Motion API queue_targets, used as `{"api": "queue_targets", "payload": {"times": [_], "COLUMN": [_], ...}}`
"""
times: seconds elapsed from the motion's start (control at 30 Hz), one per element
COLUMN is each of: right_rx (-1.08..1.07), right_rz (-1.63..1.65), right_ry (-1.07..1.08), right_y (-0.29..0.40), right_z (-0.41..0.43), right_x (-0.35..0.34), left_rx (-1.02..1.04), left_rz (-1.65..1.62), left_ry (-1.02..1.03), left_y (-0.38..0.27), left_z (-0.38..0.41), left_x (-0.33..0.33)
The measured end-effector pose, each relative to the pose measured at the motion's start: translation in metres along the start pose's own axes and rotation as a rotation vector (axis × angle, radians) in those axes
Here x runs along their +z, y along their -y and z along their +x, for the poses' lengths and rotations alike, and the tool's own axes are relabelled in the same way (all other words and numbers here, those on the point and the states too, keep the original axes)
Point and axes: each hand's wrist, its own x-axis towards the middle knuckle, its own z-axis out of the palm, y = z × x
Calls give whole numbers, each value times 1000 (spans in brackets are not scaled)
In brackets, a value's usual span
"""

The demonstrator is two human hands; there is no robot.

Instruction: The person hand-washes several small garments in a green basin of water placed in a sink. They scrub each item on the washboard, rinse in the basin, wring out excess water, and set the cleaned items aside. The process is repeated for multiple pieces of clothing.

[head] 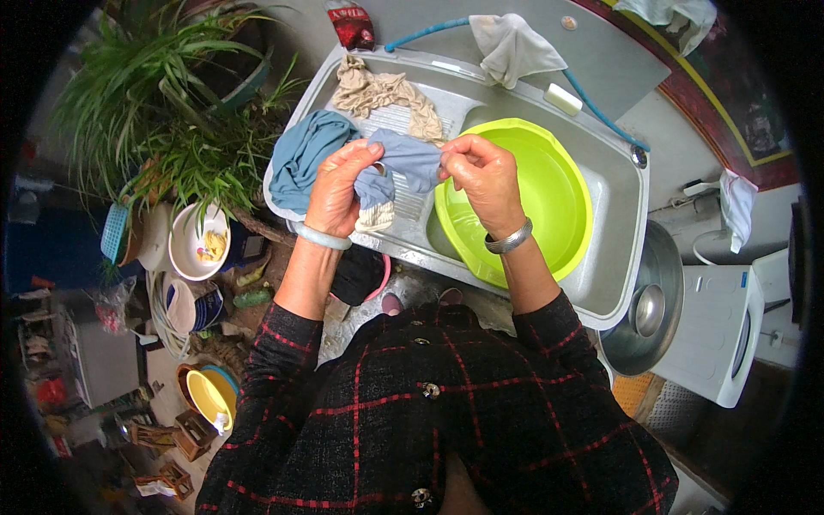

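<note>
My left hand pinches a small blue-grey cloth garment between thumb and fingers, and its cream ribbed end hangs below the palm. The other end is gripped by the fingertips of my right hand, so the fabric stretches between both hands. They hold it above the ridged drainboard of a steel sink. Beneath my right hand, a lime-green plastic basin of water sits in the sink bowl. A bunched teal cloth lies beside my left hand, and a crumpled beige cloth lies farther back.
Behind the basin, a white block rests on the sink rim. A blue hose runs along the back, with a white cloth draped over it. Potted plants crowd the left side. A large metal basin stands at right.
</note>
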Motion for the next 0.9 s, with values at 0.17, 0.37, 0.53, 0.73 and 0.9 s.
{"api": "queue_targets", "payload": {"times": [0.17,0.37,0.53,0.73,0.9], "right_rx": [-43,-21,-36,135,232], "right_rz": [142,348,443,345,293], "right_ry": [57,116,163,332,280], "right_y": [-6,-12,-18,-43,-64], "right_z": [-1,-5,-5,-11,-17], "right_x": [-4,-8,-15,-6,-24], "left_rx": [-46,-62,-58,-102,-159], "left_rz": [-103,-145,-138,-335,-347], "left_ry": [0,-11,16,42,-59], "left_y": [0,6,9,8,24], "left_z": [-3,-1,4,17,31], "left_x": [8,13,11,19,18]}}
